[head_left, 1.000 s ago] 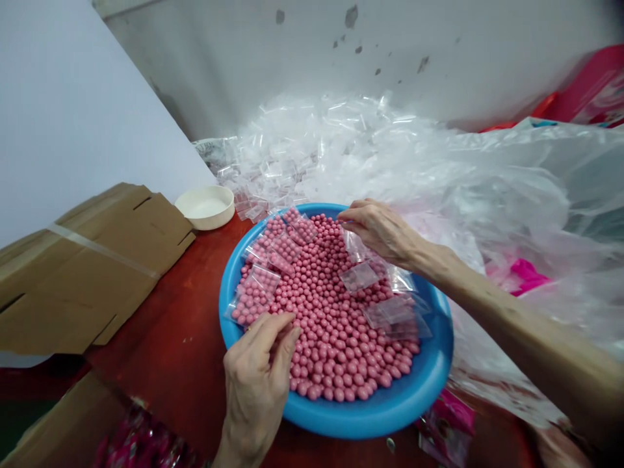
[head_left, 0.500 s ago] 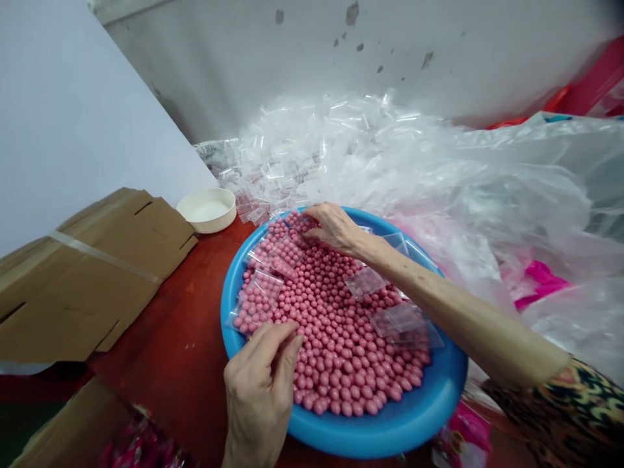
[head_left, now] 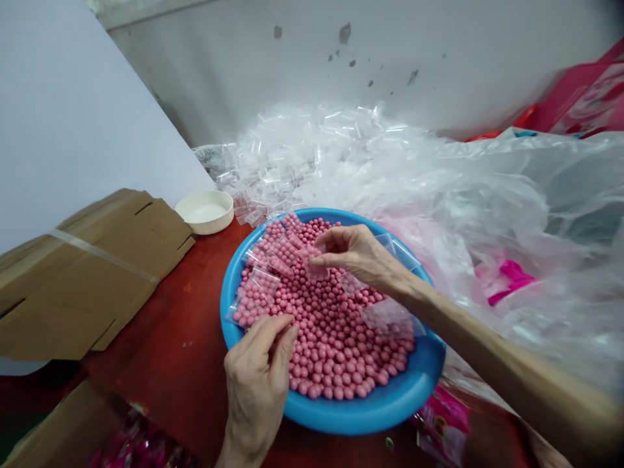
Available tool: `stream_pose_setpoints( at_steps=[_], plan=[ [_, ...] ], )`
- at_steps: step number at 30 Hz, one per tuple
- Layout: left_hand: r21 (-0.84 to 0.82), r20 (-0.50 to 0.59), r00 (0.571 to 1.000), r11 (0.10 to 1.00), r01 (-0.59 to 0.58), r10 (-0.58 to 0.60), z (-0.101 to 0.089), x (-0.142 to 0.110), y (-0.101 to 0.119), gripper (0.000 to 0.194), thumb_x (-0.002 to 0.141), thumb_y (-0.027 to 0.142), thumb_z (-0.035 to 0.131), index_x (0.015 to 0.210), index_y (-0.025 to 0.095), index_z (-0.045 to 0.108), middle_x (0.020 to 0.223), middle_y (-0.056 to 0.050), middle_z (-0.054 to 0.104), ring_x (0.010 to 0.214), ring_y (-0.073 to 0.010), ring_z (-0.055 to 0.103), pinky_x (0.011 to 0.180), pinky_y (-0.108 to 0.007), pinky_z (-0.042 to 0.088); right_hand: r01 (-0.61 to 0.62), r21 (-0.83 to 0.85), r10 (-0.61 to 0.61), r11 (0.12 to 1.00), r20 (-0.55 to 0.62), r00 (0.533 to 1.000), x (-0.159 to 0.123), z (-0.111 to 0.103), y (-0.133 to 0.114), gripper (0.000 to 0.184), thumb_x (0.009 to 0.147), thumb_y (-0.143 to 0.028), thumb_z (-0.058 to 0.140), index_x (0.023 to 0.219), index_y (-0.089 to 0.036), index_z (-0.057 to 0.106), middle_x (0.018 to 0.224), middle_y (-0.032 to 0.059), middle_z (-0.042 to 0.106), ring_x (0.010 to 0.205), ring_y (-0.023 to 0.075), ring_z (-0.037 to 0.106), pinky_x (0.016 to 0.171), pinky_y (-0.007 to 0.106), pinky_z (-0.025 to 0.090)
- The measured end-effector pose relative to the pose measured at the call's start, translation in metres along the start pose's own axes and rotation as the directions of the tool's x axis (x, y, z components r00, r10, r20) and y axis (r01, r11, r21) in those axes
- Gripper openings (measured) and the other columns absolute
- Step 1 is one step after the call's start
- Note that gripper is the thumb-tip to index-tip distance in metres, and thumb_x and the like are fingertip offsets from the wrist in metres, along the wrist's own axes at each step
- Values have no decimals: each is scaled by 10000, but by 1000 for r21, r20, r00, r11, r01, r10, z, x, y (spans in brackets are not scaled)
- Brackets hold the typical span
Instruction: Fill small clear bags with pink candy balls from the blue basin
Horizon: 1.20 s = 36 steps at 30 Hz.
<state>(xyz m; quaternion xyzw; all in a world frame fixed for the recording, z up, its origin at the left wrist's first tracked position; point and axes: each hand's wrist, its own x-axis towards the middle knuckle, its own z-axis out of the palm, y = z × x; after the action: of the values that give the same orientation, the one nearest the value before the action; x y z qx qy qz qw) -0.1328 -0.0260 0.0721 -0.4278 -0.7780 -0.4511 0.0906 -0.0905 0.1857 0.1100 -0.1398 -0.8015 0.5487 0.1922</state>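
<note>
A blue basin (head_left: pixel 363 419) full of round pink balls (head_left: pixel 336 364) stands in front of me. Several small clear plastic bags lie on the balls, among them one bag (head_left: pixel 263 281) at the left and another (head_left: pixel 385 313) at the right. My right hand (head_left: pixel 358 252) is over the middle of the basin, thumb and fingers pinching a small clear plastic bag (head_left: pixel 318 266). At the near left rim, my left hand (head_left: pixel 260 370) has its thumb and index fingertip close together in a pinch; whatever is between them, if anything, is hidden.
Clear plastic bags (head_left: pixel 312 153) are heaped behind the basin, and plastic sheeting (head_left: pixel 463 195) spreads to the right. A white round dish (head_left: pixel 207 224) and a flattened cardboard box (head_left: pixel 102 273) lie left on the red table (head_left: pixel 180 364). A pink packet (head_left: pixel 443 419) is near the basin's front right.
My right hand has come from the basin's far rim back toward its middle, with a small clear bag now seen in its fingers. My left hand has hardly moved. The view has shifted slightly.
</note>
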Motion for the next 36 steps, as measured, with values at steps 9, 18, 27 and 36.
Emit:
stream_pose_setpoints(
  at_steps=[9,18,27,36],
  plan=[
    [-316,167,960,910,267,-224,-8,7,3,232,755,214,674,984,176,661,810,-15,708,708,-120,667,626,-181,554,-136,367,142,920,11,990,-47,21,-21,235,641,-241,758,827,-161,637,720,5,661,657,138,622,621,274,493],
    [-686,507,807,425,590,-301,-6,19,14,248,730,124,703,960,214,684,843,26,711,758,-70,665,705,-128,544,-71,366,26,928,128,991,-72,22,-16,295,720,-217,736,1010,-230,679,922,4,679,825,133,614,730,271,498],
    [-611,733,642,197,766,-225,-8,20,8,237,687,98,732,904,191,716,685,17,687,587,-74,651,578,-145,542,-158,410,13,898,333,943,-78,8,-6,277,731,-151,720,994,-218,667,861,-31,660,791,93,591,723,217,462],
    [-598,735,632,205,775,-244,-5,24,9,248,701,94,716,927,197,713,722,10,691,606,-74,650,580,-151,546,-135,378,24,916,283,959,-78,7,4,151,744,-278,724,804,-172,635,700,-34,583,614,83,524,553,205,413]
  ],
)
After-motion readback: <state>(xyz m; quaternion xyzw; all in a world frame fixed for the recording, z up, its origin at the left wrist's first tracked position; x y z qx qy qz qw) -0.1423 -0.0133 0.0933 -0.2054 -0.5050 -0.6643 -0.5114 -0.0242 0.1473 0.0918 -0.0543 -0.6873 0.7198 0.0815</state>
